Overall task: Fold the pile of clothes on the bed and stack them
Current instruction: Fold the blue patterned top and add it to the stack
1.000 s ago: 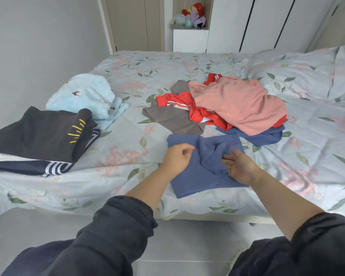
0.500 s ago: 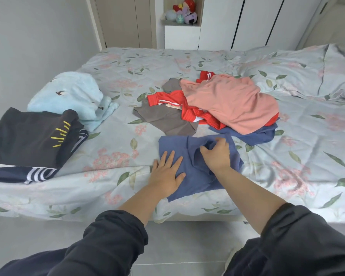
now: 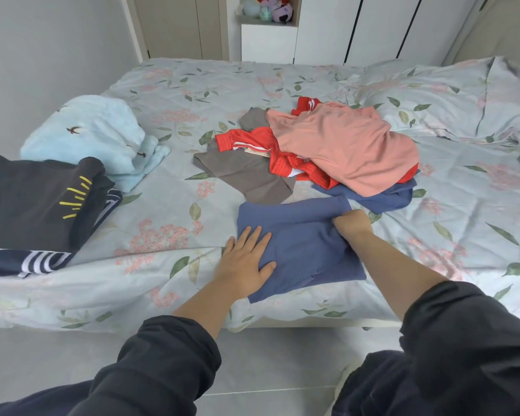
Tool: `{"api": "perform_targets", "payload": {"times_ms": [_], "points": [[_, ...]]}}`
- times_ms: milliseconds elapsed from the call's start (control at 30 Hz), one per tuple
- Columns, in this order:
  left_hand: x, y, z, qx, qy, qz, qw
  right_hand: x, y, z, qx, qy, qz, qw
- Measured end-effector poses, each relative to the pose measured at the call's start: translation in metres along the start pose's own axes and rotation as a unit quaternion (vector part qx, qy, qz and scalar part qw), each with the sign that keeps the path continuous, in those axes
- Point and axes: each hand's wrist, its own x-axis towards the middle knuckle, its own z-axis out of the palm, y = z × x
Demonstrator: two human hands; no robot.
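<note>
Your left hand (image 3: 243, 262) lies flat, fingers spread, pinning the blue garment (image 3: 300, 247) at the bed's (image 3: 162, 235) near edge; your right hand (image 3: 352, 225) clutches its fold — draw it across smoothly, edges matched.

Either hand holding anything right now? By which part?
Right hand grips the blue garment at its far right corner, fingers curled into the fabric. Left hand holds nothing; it presses flat on the garment's near left side.

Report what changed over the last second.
The left hand released the blue garment and now presses flat on its left part. The right hand shifted rightward, gripping the cloth's upper right and spreading it wider. The unfolded pile and the folded stack stayed put.
</note>
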Motion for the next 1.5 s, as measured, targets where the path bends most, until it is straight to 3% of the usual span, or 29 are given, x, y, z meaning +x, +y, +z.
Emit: {"api": "perform_targets", "payload": {"times_ms": [100,267,433,733,800,967,1200,1367,1500], "points": [[0.000,-0.001,-0.001,-0.006,-0.003,0.005,1.000,0.008,-0.001,-0.005,0.024,-0.028,0.019,0.999],[0.000,-0.003,-0.001,-0.014,-0.004,0.008,1.000,0.007,-0.012,-0.005,0.175,-0.123,0.081,0.973],[0.002,-0.004,0.000,-0.041,-0.012,0.011,0.999,0.000,-0.013,-0.002,0.163,-0.212,0.097,0.959],[0.003,-0.004,-0.001,-0.143,0.017,-0.045,0.989,-0.020,-0.017,0.001,0.264,-0.301,0.130,0.907],[0.003,-0.003,-0.001,-0.143,0.015,-0.048,0.989,-0.024,-0.018,0.007,0.247,-0.297,0.103,0.917],[0.011,0.005,-0.007,-0.028,0.032,-0.032,0.999,-0.023,-0.019,0.003,0.192,-0.175,-0.006,0.966],[0.043,0.036,-0.024,-0.027,0.003,0.010,1.000,-0.009,0.000,-0.037,0.156,-0.123,-0.127,0.972],[0.055,0.048,-0.020,-0.033,-0.037,0.004,0.999,0.003,0.026,-0.036,0.189,-0.146,-0.055,0.970],[0.047,0.043,-0.001,-0.015,-0.021,-0.001,1.000,0.016,0.034,-0.027,0.337,-0.183,0.067,0.921]]}}
